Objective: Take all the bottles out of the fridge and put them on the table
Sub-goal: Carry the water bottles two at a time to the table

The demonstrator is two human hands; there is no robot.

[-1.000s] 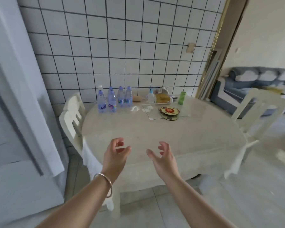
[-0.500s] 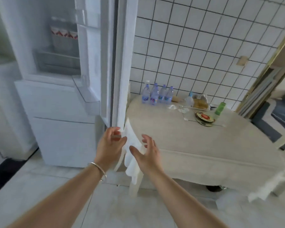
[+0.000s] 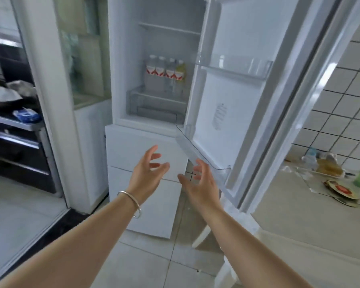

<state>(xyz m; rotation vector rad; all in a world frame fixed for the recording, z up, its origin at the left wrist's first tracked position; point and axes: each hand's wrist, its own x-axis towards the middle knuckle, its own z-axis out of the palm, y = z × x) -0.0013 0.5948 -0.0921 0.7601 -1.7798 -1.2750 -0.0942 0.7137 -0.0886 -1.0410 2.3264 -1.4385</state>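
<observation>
Now both hands, left hand [image 3: 147, 170] and right hand [image 3: 200, 183], hang spread and empty; bottles [image 3: 165, 76] stand at twelve o'clock in the fridge [image 3: 146, 142].

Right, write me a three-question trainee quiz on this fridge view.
1. How many bottles stand in the open fridge?
2. True or false: the left hand grips a bottle.
3. Which bottle looks yellowish? A) leftmost B) rightmost C) none

Key:
1. Four, in a row on a shelf above the clear drawer.
2. False: the left hand and right hand are both empty, fingers spread, below the shelf.
3. B, the rightmost bottle, next to the open door.
</observation>
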